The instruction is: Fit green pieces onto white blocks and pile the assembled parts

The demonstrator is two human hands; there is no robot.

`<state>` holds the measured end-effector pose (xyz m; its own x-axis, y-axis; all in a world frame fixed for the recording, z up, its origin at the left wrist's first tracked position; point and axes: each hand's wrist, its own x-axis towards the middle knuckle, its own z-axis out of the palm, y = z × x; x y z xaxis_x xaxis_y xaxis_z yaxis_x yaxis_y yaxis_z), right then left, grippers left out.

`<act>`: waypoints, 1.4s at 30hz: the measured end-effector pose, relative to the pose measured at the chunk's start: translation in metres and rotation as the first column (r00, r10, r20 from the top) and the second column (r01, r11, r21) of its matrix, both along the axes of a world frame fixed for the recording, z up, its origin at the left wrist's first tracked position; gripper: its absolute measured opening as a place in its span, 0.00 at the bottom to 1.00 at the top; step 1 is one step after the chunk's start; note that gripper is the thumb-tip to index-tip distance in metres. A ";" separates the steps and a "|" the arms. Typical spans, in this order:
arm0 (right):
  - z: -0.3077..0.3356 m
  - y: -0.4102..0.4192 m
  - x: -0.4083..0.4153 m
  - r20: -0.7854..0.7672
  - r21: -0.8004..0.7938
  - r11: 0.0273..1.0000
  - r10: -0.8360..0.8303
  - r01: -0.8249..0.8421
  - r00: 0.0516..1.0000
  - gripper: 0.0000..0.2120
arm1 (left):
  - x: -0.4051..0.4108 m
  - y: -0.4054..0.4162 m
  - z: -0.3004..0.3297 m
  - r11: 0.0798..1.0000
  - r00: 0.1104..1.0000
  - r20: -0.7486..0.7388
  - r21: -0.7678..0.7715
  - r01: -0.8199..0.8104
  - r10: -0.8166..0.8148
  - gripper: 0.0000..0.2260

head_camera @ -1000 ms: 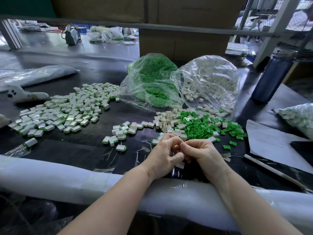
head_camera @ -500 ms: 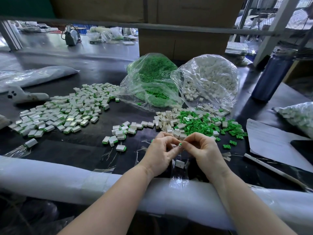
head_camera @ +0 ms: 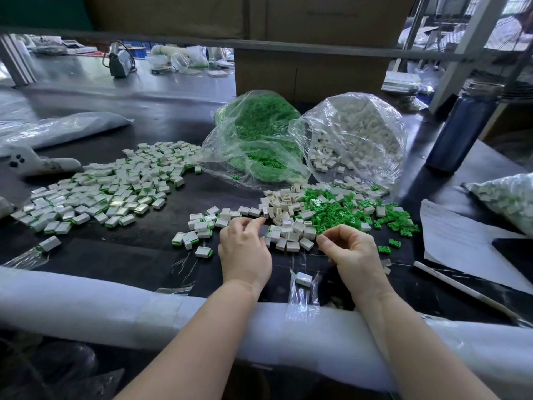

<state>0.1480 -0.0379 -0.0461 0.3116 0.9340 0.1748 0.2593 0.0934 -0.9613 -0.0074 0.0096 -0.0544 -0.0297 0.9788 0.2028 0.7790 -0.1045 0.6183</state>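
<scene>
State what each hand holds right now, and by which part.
Left hand: nothing visible; its fingers reach toward the loose white blocks. Right hand: thumb and forefinger curl together, but whether they pinch anything cannot be told.

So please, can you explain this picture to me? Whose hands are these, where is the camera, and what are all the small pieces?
No machine here: a person works with bare hands, and the camera sits on their head, looking down. The left hand reaches with relaxed fingers toward loose white blocks. The right hand has curled fingers; whether it holds anything is not visible. Beside the blocks lie loose green pieces. To the left is the pile of assembled parts. Behind stand two clear bags, one of green pieces, one of white blocks. One assembled part lies near the table edge.
</scene>
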 end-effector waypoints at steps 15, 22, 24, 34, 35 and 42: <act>-0.001 0.000 0.001 0.008 -0.022 1.000 0.005 -0.005 1.000 0.08 | 0.001 0.000 -0.002 0.996 0.994 -0.075 -0.048 0.073 -0.076 0.13; 0.002 0.000 -0.004 0.064 0.039 0.995 0.085 -0.088 0.994 0.06 | 0.003 -0.007 0.003 0.980 0.986 0.016 0.117 0.164 -0.167 0.15; 0.003 -0.001 -0.008 0.049 0.052 0.986 0.154 -0.157 0.987 0.06 | 0.006 -0.010 0.004 0.950 0.963 -0.003 0.161 0.267 -0.270 0.15; -0.002 0.003 -0.001 0.072 0.033 0.999 0.024 -0.026 0.997 0.07 | 0.005 -0.005 0.001 0.956 0.965 0.038 0.150 0.252 -0.261 0.16; -0.002 0.003 -0.001 0.070 0.029 0.999 0.019 -0.021 0.997 0.08 | 0.004 -0.003 -0.001 0.968 0.976 0.014 0.130 0.213 -0.217 0.16; -0.003 0.002 0.001 0.066 0.022 1.000 0.004 -0.005 0.998 0.10 | 0.003 0.004 -0.009 0.993 0.991 -0.082 0.042 0.113 -0.109 0.15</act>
<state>0.1495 -0.0359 -0.0491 0.2942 0.9312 0.2152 0.3220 0.1154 -0.9397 -0.0045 0.0140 -0.0636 0.0966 0.9645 0.2458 0.8074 -0.2203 0.5473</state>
